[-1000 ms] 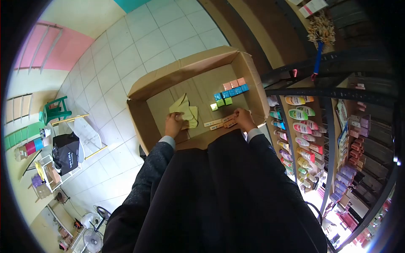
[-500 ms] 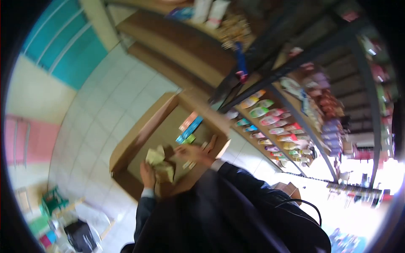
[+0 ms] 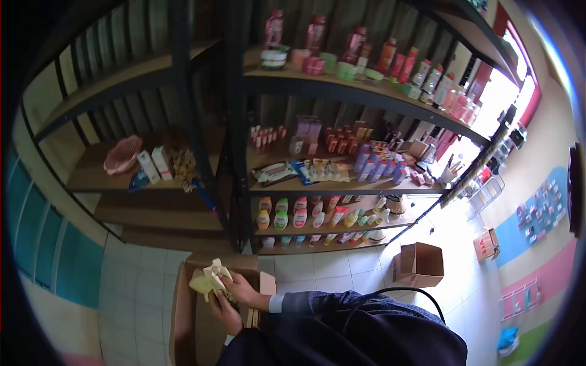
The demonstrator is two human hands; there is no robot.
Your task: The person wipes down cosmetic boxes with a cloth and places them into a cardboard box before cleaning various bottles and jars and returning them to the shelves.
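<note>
A crumpled pale yellow cloth or paper (image 3: pixel 206 279) is held above an open cardboard box (image 3: pixel 183 308). My left hand (image 3: pixel 226 314) grips its lower edge from below, with the fingers pressed on it. My right hand (image 3: pixel 243 290) lies on its right side, the fingers closed around the material. Both hands are close together over the box's near half. Most of what lies inside the box is hidden by my hands and sleeves.
Dark-framed shelves (image 3: pixel 366 188) hold bottles, tubes and small boxes. On the left shelf stand a pink basket (image 3: pixel 123 155) and white cartons (image 3: pixel 161 163). An open carton (image 3: pixel 419 265) sits on the floor at the right, another box (image 3: pixel 486 245) beyond it.
The view has swung up towards the shelves and levelled out. The yellow material is now lifted between both hands; my right hand, earlier apart from it, has joined my left on it.
</note>
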